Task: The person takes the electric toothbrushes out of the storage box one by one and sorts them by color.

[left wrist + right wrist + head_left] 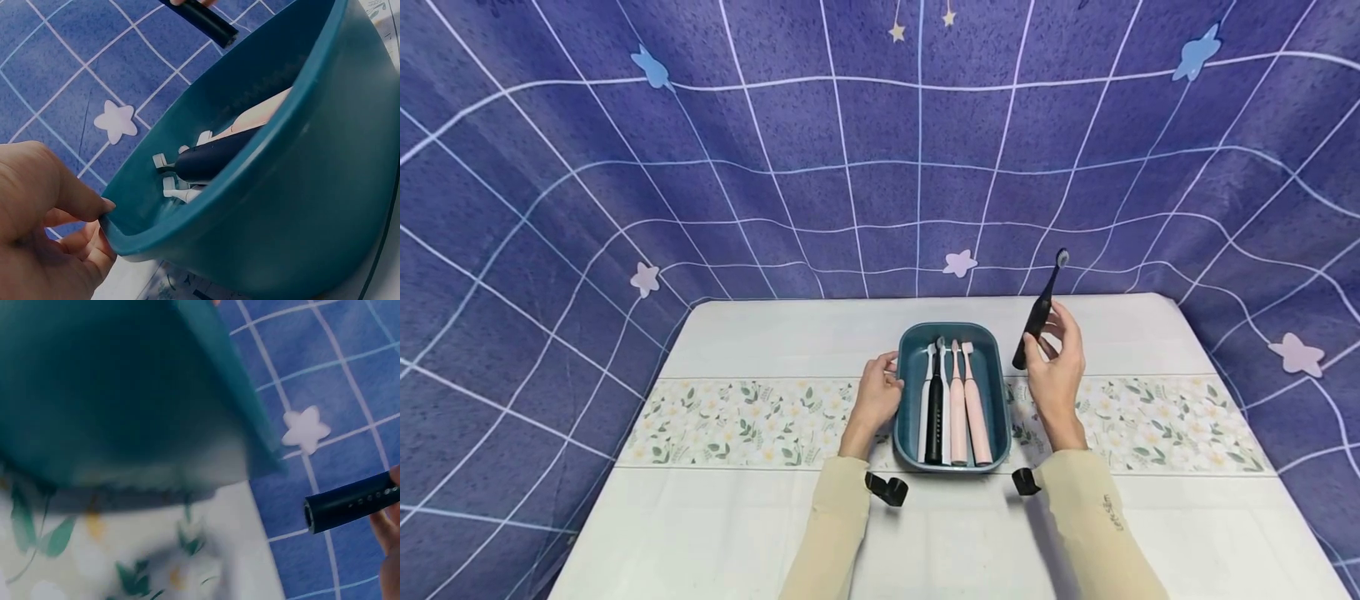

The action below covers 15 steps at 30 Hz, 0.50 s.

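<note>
A teal plastic bin (914,410) stands on the table with several electric toothbrushes lying side by side in it: a black toothbrush (935,417), pink ones (974,417) and white ones (923,421), heads toward the far end. My left hand (878,393) pinches the bin's left rim, thumb over the edge, as the left wrist view shows. To the right of the bin, my right hand (1058,367) holds another black toothbrush (1038,317) by its handle, between thumb and fingers. It tilts with its head up and away, raised above the table.
The white table (730,533) has a floral strip (722,425) running across it. Behind and at both sides hangs a blue grid-patterned curtain (880,196) with star shapes. A black wrist strap piece (887,489) juts from the left sleeve, another (1025,482) from the right.
</note>
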Motion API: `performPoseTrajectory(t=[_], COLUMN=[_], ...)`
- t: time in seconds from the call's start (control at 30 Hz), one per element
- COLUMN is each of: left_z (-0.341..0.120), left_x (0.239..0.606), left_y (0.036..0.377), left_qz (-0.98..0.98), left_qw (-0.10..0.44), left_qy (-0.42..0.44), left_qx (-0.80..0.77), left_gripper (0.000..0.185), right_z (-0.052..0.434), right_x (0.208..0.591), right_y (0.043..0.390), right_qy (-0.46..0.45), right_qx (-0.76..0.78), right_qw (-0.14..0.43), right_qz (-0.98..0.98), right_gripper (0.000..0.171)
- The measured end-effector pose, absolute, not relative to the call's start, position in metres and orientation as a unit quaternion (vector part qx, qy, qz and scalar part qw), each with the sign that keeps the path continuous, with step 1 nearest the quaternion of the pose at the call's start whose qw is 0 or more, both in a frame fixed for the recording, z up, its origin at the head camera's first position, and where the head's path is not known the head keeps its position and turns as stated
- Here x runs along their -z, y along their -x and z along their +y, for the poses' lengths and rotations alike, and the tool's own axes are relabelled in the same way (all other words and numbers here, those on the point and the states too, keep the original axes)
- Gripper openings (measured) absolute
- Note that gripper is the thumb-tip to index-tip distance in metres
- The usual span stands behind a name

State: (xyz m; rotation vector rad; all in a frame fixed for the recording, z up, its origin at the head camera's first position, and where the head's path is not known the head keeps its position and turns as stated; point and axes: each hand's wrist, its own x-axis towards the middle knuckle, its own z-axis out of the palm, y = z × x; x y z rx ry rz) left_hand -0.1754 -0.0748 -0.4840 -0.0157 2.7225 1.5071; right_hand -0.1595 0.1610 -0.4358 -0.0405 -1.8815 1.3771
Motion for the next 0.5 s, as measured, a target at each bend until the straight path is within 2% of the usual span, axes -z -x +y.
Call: performPoseTrajectory(t=[0.5], left_z=[-0.075], left_x=[0.485], left_y=[0.176], left_qz=[0.874], left_qw=[0.016], left_qy=[0.009], left_qx=[-0.486], left_gripper=[0.045], right_z=[0.174], right_x=[0.472], right_y=[0.17], right_qy=[0.013], right_qx=[-0.54], right_qw=[0.402], right_qz=[-0.739], right_gripper=[0.053])
